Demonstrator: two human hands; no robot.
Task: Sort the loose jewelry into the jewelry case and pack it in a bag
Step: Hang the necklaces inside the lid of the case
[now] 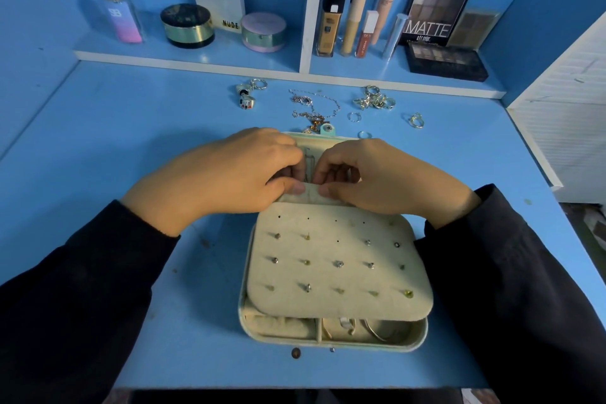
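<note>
**Two hands working at an open jewelry case on a blue tabletop**

A person in dark sleeves is leaning over a pale, soft-lined jewelry case, which is lying open in the middle of the tabletop. A rounded, felt-like earring panel, dotted with small studs, is covering most of the near half. Compartments are showing beneath its front edge.

The left hand and right hand are meeting over the far half. Their fingers are curled, both pinching the fabric pocket edge and hiding what sits inside.

Beyond them, tangled chains, a heap of thin rings and two chunky rings are lying loose. Two loose studs are sitting just in front of the case. A shelf behind is holding a perfume bottle, jars, tubes and eyeshadow palettes.
</note>
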